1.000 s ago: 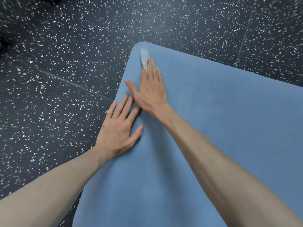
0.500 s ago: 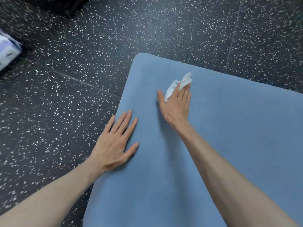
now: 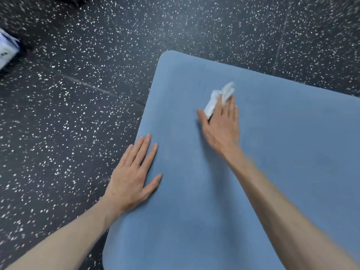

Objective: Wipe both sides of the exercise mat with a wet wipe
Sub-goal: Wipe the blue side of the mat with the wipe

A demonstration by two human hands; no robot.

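Right hand [image 3: 221, 129] slid right, wet wipe [image 3: 218, 98] underneath.

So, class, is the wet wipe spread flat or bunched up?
Bunched up. The wet wipe pokes out as a crumpled white wad from under the right hand on the mat.

Cannot see the right and near ends of the mat [image 3: 292, 152], cut by the view's edges. Cannot see part of the wet wipe [image 3: 222, 94], blurred and tucked beneath the right hand [image 3: 222, 131] on the mat. Cannot read the blurred white pack [image 3: 6, 48] well left of the mat, clipped at the view's left edge.
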